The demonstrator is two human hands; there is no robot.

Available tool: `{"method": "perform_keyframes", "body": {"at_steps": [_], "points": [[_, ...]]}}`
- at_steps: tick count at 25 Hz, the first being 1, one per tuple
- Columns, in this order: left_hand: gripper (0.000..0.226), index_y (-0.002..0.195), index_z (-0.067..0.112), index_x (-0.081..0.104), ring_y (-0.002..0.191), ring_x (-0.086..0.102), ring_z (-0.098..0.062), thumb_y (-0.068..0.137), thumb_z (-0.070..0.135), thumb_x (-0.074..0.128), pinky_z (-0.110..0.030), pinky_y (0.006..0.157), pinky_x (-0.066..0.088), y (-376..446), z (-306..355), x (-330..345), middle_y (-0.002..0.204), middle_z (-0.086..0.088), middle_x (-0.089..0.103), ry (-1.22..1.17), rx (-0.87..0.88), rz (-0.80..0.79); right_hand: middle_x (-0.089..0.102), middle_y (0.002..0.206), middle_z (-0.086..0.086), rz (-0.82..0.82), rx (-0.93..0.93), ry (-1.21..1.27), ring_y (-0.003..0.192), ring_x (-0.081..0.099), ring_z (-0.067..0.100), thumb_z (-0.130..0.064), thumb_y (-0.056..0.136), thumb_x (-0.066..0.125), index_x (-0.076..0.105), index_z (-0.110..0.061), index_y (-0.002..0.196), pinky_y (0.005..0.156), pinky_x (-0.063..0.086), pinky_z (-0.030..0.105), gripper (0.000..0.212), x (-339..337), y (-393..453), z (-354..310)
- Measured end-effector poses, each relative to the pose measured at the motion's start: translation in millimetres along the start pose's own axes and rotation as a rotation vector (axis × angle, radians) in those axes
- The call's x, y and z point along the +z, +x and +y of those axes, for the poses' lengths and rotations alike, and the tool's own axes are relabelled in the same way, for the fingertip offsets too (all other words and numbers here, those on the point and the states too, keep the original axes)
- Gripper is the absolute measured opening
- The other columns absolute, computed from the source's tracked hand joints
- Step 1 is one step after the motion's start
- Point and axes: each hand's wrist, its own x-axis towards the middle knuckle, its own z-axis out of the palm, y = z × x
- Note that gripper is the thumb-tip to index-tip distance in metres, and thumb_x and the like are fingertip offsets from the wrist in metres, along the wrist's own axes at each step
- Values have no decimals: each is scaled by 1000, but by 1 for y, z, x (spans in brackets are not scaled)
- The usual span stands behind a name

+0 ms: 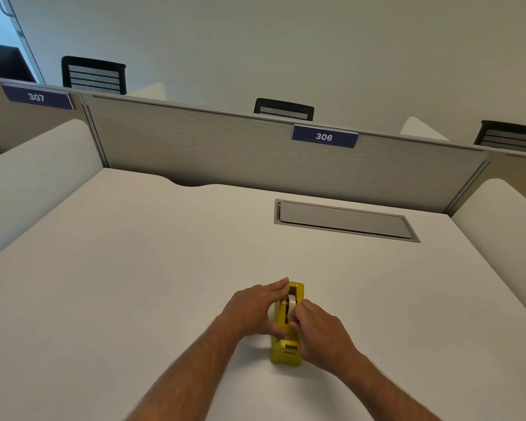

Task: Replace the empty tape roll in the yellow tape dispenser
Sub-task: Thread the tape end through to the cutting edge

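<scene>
Work is sitting mid-stage at lower centre: left hand (257, 305) bracing the yellow dispenser (287, 350), right hand (319, 329) pinching its roll (290, 300), no spare roll showing.

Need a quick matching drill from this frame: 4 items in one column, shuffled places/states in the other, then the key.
Column 1
1. yellow tape dispenser
2. left hand
3. sign 306
4. grey cable hatch

Column 2
A. set flush in the desk, lid closed, far right of the hands
B. on the partition's top edge
C. standing on the desk between both hands
D. against the dispenser's left side, fingers reaching along it

Pairs: 1-C, 2-D, 3-B, 4-A
</scene>
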Motion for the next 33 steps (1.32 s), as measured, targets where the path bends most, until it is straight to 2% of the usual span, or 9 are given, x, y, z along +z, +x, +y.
{"method": "perform_keyframes", "body": {"at_steps": [4,10,14,17,24,26,29,31,33], "points": [[106,154,37,17,145,32,-10,69,70,72,-40,112,41,0,-2,2,161,28,9,-24,-9,5,60,95,0,22,-20,5,69,45,11,-41,90,47,53,-20,97,58,41,23,23,0,-9,-4],[111,154,36,18,146,29,-9,65,69,75,-40,115,39,1,-5,7,161,28,10,-58,-9,11,60,90,-4,54,-43,-26,60,42,10,-37,90,55,54,-24,94,49,20,9,14,0,-26,-13],[110,154,36,19,146,29,-9,66,67,76,-39,115,38,2,-6,6,161,27,10,-78,-8,13,57,77,-9,72,-15,-89,52,36,9,-32,84,62,50,-28,84,43,10,8,12,3,-34,-18],[111,154,36,18,147,29,-9,65,67,76,-40,115,38,2,-6,7,161,26,10,-79,-7,8,56,78,-10,68,3,-114,53,34,8,-33,87,59,48,-29,83,41,9,9,12,5,-40,-21],[112,154,35,17,147,29,-10,65,68,76,-40,115,38,3,-5,7,162,25,10,-78,-13,-7,57,70,-10,72,-5,-215,50,29,5,-30,73,76,52,-28,79,43,-2,11,24,9,-47,-28],[111,154,35,17,147,30,-11,65,68,75,-40,115,38,3,-5,7,162,24,10,-78,-16,-12,58,69,-8,91,-21,-223,46,39,7,-29,69,80,55,-27,78,46,0,8,27,12,-49,-27],[112,155,35,17,147,29,-12,65,69,75,-41,116,38,3,-5,7,162,23,11,-77,-17,-13,61,66,-6,111,-52,-234,45,49,9,-30,63,86,62,-24,79,49,19,8,29,20,-51,-23],[112,154,35,17,147,29,-12,65,68,76,-41,116,38,3,-6,8,162,23,11,-87,-18,-14,61,65,-4,150,-101,-226,47,49,10,-31,72,82,66,-22,83,44,28,13,22,25,-53,-20],[112,154,35,18,147,29,-12,65,67,77,-40,116,38,3,-6,8,162,24,11,-91,-18,-10,60,65,-2,207,-162,-245,49,48,10,-28,85,67,68,-19,90,40,36,20,10,29,-56,-16]]}}
